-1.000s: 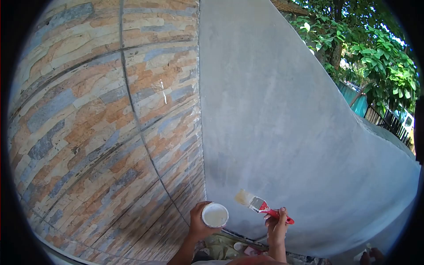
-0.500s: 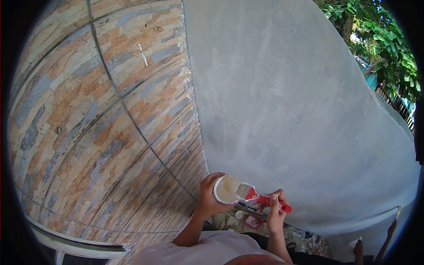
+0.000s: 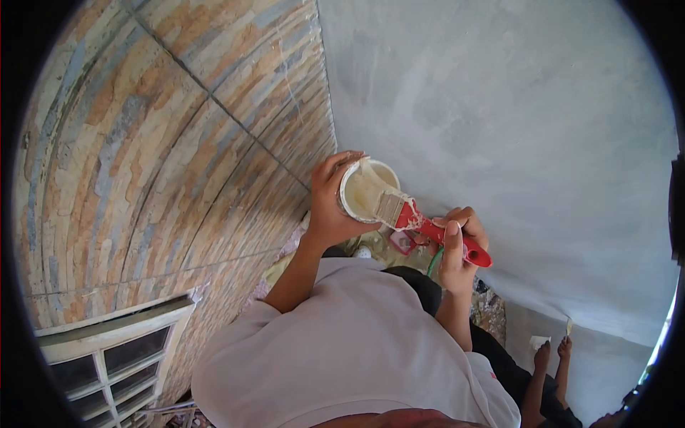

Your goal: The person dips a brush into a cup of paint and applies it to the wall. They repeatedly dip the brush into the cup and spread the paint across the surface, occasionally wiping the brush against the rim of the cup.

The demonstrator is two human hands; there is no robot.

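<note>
My left hand is wrapped round a small tub and tilts its open mouth up toward me. Pale cream paint coats the inside. In my right hand is the red handle of a paintbrush, gripped near its end with the thumb on top. The brush's wide bristles reach over the tub's rim into its mouth, and paint is smeared on the ferrule and upper handle. The bristle tips are hard to tell from the paint.
A stone-patterned tile wall on the left meets a grey plastered wall in a corner. A white-framed window sits lower left. Below lies a pink-red tray. At lower right a co-worker's hands hold a brush and a white container.
The view has tipped downward, so hands, tub and brush appear higher and more of my shirt shows. The brush stays at the tub's mouth. The co-worker appears further left.
</note>
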